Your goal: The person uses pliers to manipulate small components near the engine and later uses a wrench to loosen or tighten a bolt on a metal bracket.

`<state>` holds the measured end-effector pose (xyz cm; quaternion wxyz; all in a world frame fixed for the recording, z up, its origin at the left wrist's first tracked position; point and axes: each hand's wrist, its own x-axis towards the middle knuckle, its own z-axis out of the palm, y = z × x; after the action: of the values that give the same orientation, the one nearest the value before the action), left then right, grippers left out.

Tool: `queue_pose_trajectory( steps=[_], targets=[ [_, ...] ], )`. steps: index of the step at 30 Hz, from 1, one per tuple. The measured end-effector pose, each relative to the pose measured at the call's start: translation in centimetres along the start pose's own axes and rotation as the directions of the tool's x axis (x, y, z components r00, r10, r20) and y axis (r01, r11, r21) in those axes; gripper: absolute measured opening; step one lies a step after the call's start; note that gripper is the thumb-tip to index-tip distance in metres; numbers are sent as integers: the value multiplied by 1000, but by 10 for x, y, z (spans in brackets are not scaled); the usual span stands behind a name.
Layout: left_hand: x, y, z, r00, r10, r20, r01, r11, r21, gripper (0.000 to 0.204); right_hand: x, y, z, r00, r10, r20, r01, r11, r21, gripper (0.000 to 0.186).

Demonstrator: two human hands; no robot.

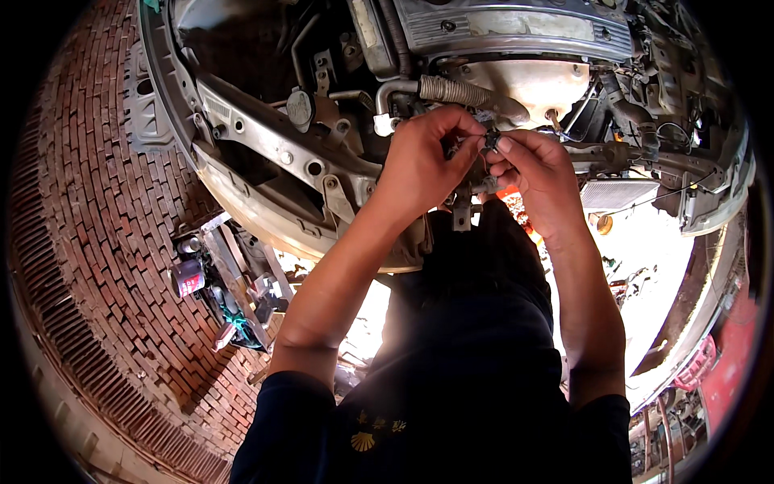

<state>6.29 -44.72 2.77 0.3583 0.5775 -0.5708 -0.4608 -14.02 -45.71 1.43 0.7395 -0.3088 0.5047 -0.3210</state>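
Note:
My left hand [429, 157] and my right hand [538, 168] meet at the front of an open engine bay. Between their fingertips is a small black connector [492, 141], pinched from both sides, with thin wire hanging just below. My fingers cover much of it, so its details are hard to make out. Just beyond my hands runs a ribbed pipe [455, 90], beside a pale metal heat shield [528, 85]. A metal bracket [461, 216] sits below my wrists, close to my body.
The car's bare front beam [274, 149] curves along the left. Further left, a low stand holds a can [188, 277] and assorted tools on brick paving [97, 185]. At the right are a finned radiator or condenser [617, 196] and loose wiring. A red surface [730, 363] stands at lower right.

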Motion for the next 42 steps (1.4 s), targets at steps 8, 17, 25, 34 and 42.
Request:
queue_pose_trajectory(
  steps=[8,17,25,34,42],
  targets=[
    [-1,3,0,999,33,-3,-33,999,-40,26,2,-9,0,1000,-3,11,3,1000,-13,26],
    [0,27,-26,971,228,67,-237,943,232,32,22,-55,-27,886,-464,-8,365,708,-604,15],
    [1,29,-28,938,321,132,-347,860,374,43,125,-103,-50,922,-368,-122,273,840,-468,29],
    [-1,27,-45,931,344,125,-358,783,508,43,157,-101,-26,842,-498,-210,378,820,-429,45],
    [-18,15,-59,925,364,106,-362,765,532,42,147,-94,-29,701,-711,-49,365,417,-832,48]
  ],
)
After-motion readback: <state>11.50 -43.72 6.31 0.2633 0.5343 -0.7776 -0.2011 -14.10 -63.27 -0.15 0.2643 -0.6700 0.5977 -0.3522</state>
